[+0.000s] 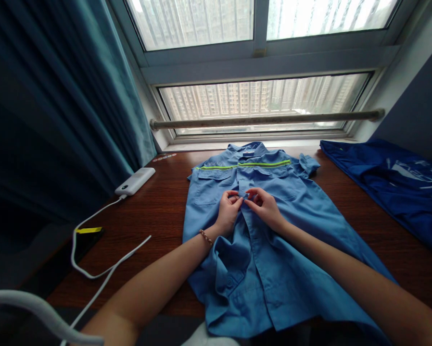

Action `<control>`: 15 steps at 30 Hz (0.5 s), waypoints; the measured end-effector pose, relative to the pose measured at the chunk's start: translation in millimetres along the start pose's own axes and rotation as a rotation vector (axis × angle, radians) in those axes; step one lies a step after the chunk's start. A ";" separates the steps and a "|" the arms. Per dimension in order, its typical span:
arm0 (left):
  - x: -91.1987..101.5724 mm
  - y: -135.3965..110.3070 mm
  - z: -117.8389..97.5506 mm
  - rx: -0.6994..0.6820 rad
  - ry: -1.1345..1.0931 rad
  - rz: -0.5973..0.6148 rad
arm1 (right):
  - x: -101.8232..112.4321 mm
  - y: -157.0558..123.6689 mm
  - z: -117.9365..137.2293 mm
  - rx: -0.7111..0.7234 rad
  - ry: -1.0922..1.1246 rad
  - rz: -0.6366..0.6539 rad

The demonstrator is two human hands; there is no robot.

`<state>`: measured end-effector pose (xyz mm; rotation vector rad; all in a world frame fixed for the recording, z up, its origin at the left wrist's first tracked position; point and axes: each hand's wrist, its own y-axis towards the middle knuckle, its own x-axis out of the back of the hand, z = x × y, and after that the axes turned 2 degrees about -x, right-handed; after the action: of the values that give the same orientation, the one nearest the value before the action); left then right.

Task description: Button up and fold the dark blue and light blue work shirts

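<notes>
On the left of the desk (158,211), a white power bank (135,181) lies with its cable (93,226) trailing toward the near edge. At mid-desk a blue work shirt (273,269) lies flat, collar toward the window. The left hand (227,211) and right hand (264,206) meet on its front placket, fingers pinched together on the fabric. Farther right lies a dark blue garment (400,187).
</notes>
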<state>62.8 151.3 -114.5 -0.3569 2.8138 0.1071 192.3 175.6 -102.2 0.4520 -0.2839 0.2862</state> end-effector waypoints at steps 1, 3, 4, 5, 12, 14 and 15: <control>0.1 -0.2 0.1 0.005 -0.004 -0.003 | 0.0 0.0 -0.4 -0.003 0.000 -0.007; 0.5 -0.7 0.2 0.012 -0.012 0.003 | 0.1 0.0 -1.4 -0.007 -0.011 -0.024; 0.7 -0.9 0.3 0.016 -0.014 0.010 | 0.2 0.0 -2.0 -0.008 -0.019 -0.035; 1.0 -1.1 0.5 0.018 -0.015 0.018 | 0.3 0.0 -2.4 -0.012 -0.025 -0.046; 1.3 -2.7 0.1 -0.001 0.013 0.070 | 0.9 0.7 -4.8 -0.054 0.017 -0.077; 0.6 -3.3 -1.5 -0.019 0.029 0.096 | 0.7 1.8 -7.1 -0.108 0.093 -0.056; 0.2 -3.7 -2.4 -0.029 0.037 0.109 | 0.7 2.6 -8.6 -0.149 0.140 -0.042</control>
<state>62.8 147.4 -112.4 -0.2140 2.8706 0.1673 193.8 182.0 -108.3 0.2894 -0.1578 0.2520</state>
